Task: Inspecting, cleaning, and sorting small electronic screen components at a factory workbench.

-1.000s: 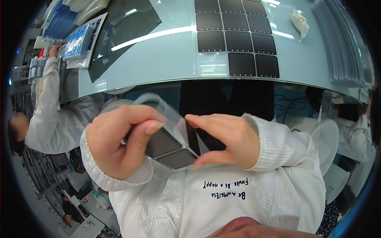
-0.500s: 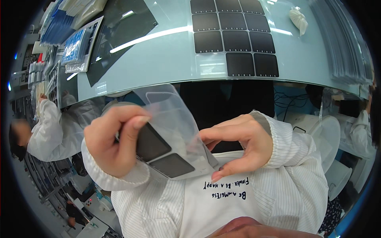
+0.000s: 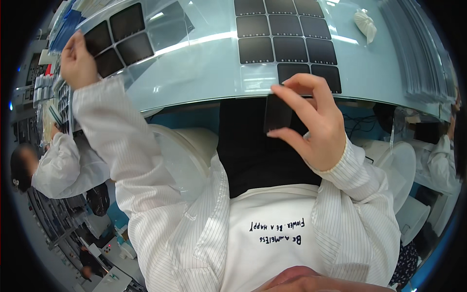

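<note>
My left hand (image 3: 78, 62), reaching to the table's far left, pinches the edge of a clear film sheet (image 3: 108, 25). Several dark rounded panels (image 3: 134, 47) sit on that sheet. Over my lap at the table's front edge, my right hand (image 3: 318, 124) grips one small dark rectangular panel (image 3: 278, 115) between thumb and fingers. Just beyond that hand, a grid of similar dark panels (image 3: 290, 49) lies on the glass tabletop (image 3: 209, 73). Its lowest row is partly hidden by my right fingers.
A tall stack of clear sheets (image 3: 421, 58) stands at the right. A crumpled white pouch (image 3: 366, 26) lies near it. Blue-and-clear packets (image 3: 58, 29) are piled at the far left. A co-worker's white sleeve (image 3: 61, 163) shows at the left, and a white chair (image 3: 180, 155) is below the table.
My left hand has carried the clear sheet from over my lap up and left to the table. My right hand has risen toward the table edge with a dark panel in its fingers.
</note>
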`<action>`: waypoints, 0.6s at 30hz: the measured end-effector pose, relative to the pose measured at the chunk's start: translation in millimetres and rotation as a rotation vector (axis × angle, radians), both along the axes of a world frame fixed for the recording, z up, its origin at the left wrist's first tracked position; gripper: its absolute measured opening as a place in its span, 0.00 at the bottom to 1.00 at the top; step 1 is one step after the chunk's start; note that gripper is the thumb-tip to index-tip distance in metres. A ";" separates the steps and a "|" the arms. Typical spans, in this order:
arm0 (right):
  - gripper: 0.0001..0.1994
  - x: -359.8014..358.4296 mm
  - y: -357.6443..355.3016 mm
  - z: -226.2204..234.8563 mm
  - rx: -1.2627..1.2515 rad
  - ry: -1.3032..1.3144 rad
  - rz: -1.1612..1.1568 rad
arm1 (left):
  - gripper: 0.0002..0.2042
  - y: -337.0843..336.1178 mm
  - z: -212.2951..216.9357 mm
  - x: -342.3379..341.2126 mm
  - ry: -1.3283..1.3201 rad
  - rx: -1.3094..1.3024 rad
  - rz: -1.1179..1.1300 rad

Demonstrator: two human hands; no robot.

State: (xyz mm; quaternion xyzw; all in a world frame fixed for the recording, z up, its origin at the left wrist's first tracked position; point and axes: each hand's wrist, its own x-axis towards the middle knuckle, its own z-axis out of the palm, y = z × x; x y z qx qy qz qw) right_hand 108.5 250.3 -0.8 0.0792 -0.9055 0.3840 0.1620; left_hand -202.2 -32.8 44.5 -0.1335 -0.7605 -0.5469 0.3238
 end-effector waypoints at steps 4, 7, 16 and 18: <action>0.29 -13.9 0.3 -10.6 0.202 0.074 -0.180 | 0.20 -15.6 -59.7 -64.4 0.114 -0.279 0.262; 0.25 -26.4 -0.6 -15.7 0.256 0.182 -0.160 | 0.23 -29.0 -73.9 -70.6 0.126 -0.633 0.389; 0.13 -52.7 1.5 -24.7 0.319 0.265 -0.009 | 0.13 14.0 -28.0 39.0 -0.157 -0.535 -0.004; 0.13 -53.4 3.8 -26.6 0.344 0.257 -0.028 | 0.10 36.0 -29.1 72.8 -0.080 -0.547 -0.249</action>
